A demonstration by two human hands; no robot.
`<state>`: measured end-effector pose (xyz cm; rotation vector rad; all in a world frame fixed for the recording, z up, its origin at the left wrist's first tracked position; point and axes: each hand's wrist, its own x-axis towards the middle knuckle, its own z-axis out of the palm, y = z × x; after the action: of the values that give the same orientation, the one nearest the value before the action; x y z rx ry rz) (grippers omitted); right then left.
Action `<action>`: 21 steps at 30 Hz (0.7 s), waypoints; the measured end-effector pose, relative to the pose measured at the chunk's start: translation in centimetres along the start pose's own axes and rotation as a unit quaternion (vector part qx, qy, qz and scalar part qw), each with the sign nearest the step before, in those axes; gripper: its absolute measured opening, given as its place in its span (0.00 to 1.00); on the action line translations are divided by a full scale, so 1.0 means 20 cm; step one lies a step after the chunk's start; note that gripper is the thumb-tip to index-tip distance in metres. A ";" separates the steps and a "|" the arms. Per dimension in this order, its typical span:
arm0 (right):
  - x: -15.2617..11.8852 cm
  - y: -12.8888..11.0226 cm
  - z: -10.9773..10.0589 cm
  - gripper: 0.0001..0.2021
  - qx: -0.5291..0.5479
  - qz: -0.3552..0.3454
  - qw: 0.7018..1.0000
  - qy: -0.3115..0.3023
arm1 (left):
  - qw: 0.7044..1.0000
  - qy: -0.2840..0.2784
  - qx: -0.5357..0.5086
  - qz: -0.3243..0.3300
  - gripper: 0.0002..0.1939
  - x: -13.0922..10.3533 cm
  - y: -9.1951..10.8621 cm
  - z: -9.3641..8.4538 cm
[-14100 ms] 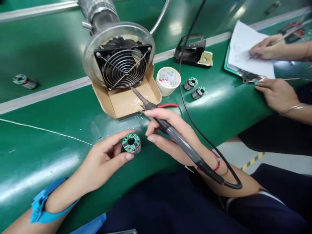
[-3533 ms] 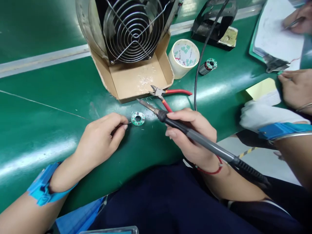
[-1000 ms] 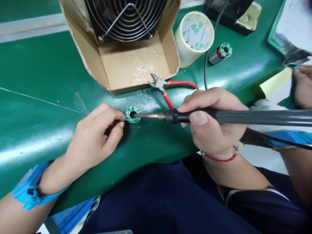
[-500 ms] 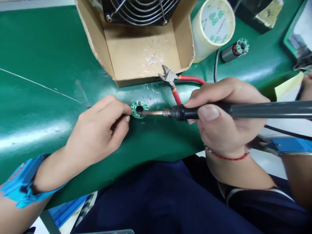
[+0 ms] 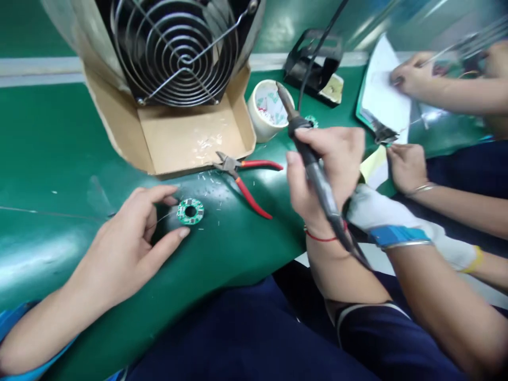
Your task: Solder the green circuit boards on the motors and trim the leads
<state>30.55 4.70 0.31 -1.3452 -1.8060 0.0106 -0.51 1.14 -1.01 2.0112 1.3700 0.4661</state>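
A round green circuit board [image 5: 190, 211] with a dark centre hole lies flat on the green table. My left hand [image 5: 137, 238] is at its left, thumb and forefinger spread around the board; thin solder wire [image 5: 165, 216] comes out between the curled fingers toward it. My right hand [image 5: 329, 169] is wrapped round a soldering iron [image 5: 315, 172], whose tip points up and left, raised in front of the white tape roll [image 5: 257, 124]. Between the hands lie red-handled cutters [image 5: 248, 193], jaws against the cardboard box's front edge.
The cardboard box [image 5: 178, 137] holds a black fan [image 5: 184, 61] and wire clippings; more clippings are scattered on the table. A black stand [image 5: 313, 69] is at the back. Other people's hands and a white-gloved hand [image 5: 381, 211] work at the right, near white sheets [image 5: 383, 90].
The iron has come off the board, moving right and up, and now points away from it. My left thumb and forefinger have spread apart. The view has shifted, showing more of the fan and neighbours.
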 end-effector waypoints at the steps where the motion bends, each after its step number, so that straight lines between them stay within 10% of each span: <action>1: 0.00 0.03 0.00 0.14 -0.012 0.000 0.999 -0.037 | 0.999 0.006 0.028 0.018 0.24 0.01 0.00 0.01; 7: -0.10 0.06 0.02 0.21 0.041 0.037 0.989 -0.140 | 0.998 -0.012 0.044 0.041 0.18 0.04 0.01 0.05; 12: -0.21 0.05 0.08 0.51 -0.004 -0.012 0.976 -0.220 | 0.999 0.007 -0.054 0.003 0.18 0.01 0.03 0.04; 21: -0.25 -0.02 0.06 0.20 -0.048 -0.080 0.981 -0.172 | 0.996 0.028 -0.080 0.032 0.17 -0.01 0.05 0.03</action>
<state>29.78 1.17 -3.37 -1.3214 -2.2274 0.0738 0.37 0.49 -0.73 1.9275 1.2624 0.6446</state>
